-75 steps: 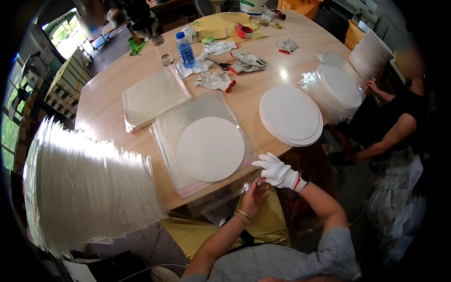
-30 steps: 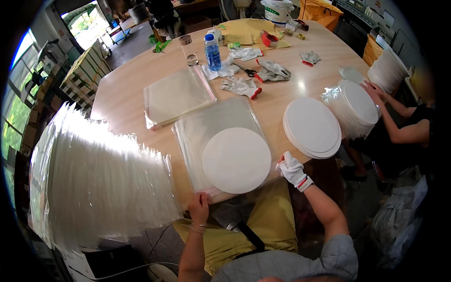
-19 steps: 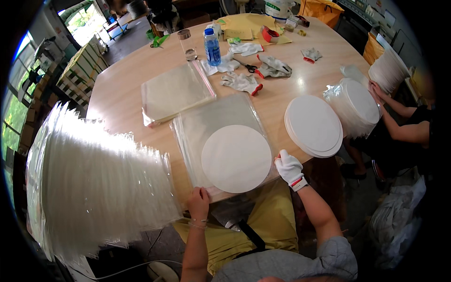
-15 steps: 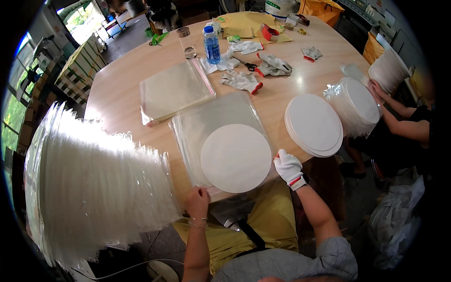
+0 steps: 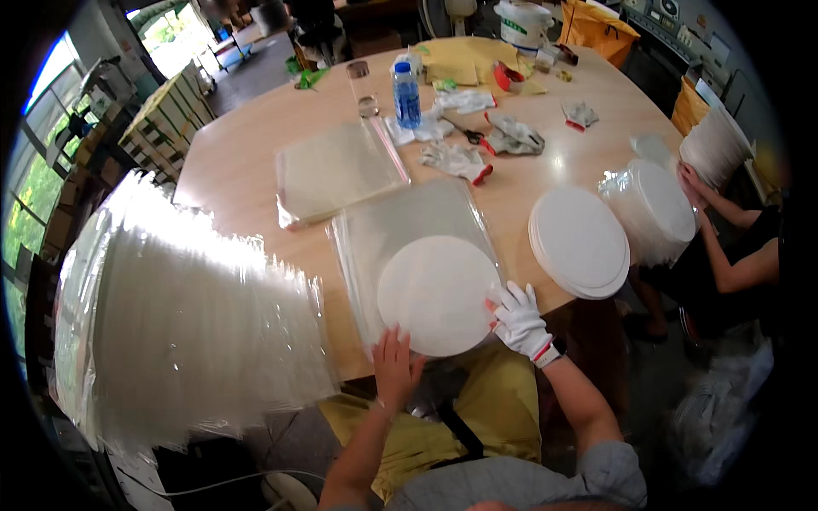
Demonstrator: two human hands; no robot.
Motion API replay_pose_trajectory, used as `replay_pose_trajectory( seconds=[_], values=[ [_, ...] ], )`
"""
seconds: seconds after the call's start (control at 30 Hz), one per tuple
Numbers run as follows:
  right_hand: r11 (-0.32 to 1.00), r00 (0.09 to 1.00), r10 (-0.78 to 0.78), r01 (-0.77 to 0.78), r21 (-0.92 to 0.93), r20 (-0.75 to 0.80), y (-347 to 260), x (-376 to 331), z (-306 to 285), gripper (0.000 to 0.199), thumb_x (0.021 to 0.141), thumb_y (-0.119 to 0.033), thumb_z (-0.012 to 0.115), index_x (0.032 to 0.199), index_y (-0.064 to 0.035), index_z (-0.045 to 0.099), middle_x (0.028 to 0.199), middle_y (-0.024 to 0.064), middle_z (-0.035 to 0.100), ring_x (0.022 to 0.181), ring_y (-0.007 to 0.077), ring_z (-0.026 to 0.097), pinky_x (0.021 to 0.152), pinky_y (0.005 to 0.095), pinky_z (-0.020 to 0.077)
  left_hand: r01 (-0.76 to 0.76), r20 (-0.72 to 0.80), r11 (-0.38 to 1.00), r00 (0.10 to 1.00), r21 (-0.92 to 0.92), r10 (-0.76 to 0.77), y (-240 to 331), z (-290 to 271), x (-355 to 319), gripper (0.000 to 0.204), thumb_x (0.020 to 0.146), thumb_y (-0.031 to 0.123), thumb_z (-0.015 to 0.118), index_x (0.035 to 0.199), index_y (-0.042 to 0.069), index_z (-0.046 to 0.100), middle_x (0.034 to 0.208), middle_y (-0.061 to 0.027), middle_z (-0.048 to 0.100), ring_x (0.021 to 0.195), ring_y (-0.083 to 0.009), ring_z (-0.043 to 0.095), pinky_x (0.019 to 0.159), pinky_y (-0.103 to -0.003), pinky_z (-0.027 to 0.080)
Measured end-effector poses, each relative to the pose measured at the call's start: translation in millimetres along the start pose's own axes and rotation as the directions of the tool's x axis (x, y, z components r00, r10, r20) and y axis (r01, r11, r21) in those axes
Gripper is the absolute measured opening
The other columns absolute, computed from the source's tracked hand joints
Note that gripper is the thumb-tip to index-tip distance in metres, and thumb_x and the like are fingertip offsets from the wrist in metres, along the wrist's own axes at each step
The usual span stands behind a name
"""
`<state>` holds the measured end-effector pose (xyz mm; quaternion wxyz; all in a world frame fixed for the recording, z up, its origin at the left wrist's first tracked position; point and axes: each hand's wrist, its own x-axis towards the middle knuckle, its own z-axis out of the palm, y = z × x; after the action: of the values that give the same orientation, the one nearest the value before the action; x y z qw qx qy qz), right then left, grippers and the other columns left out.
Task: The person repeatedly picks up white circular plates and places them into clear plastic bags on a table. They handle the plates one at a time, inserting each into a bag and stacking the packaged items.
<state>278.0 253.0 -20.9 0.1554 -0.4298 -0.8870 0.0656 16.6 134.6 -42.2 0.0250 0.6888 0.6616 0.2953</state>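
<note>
A round white disc [image 5: 439, 295] lies on, or just inside, a stack of clear plastic bags [image 5: 405, 207] at the table's near edge. My bare left hand [image 5: 397, 370] is open, fingers stretched toward the disc's lower left edge. My right hand [image 5: 518, 325], in a white glove with bare fingertips, is open with fingers apart at the disc's right edge. A short pile of white discs [image 5: 579, 243] stands to the right of it. To my left rises a large fanned stack of clear bags [image 5: 196, 324], with pale round edges inside.
Another flat bag stack [image 5: 341, 166] lies farther back. Beyond are a blue-capped bottle [image 5: 406, 95], work gloves [image 5: 514, 134], scissors [image 5: 470, 134] and a red tape dispenser [image 5: 509, 78]. At right, a co-worker's hands [image 5: 692, 183] are beside wrapped discs [image 5: 654, 209].
My left hand has left the bag's lower left corner and moved right to the disc, its fingers opening. My right hand has let go of the edge and spread its fingers. The view has shifted slightly.
</note>
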Motion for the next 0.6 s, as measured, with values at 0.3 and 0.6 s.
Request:
replay_pose_trajectory(
  seconds=[0.3, 0.6],
  values=[
    [0.993, 0.997, -0.078, 0.075, 0.095, 0.024, 8.1, 2.3, 1.2, 0.019, 0.075, -0.024, 0.060, 0.090, -0.0127, 0.065, 0.131, 0.0047, 0.044, 0.121, 0.0329, 0.035, 0.099, 0.0610, 0.0200, 0.461, 0.735, -0.605, 0.587, -0.649, -0.341, 36.5, 32.2, -37.3, 0.025, 0.091, 0.025, 0.053, 0.105, 0.004, 0.054, 0.099, -0.0059, 0.060, 0.092, -0.0189, 0.060, 0.074, -0.031, 0.049],
    [0.880, 0.936, 0.193, -0.032, 0.474, -0.295, 34.0, 16.9, -14.5, 0.021, 0.079, -0.021, 0.060, 0.096, -0.0100, 0.064, 0.106, 0.0095, 0.058, 0.100, 0.0282, 0.052, 0.084, 0.0402, 0.0421, 0.342, 0.411, -0.229, 0.729, -0.911, -0.547, 50.7, 1.2, 29.0, 0.013, 0.088, 0.013, 0.054, 0.096, 0.002, 0.053, 0.087, -0.0057, 0.060, 0.078, -0.0167, 0.061, 0.067, -0.029, 0.054]
  ],
)
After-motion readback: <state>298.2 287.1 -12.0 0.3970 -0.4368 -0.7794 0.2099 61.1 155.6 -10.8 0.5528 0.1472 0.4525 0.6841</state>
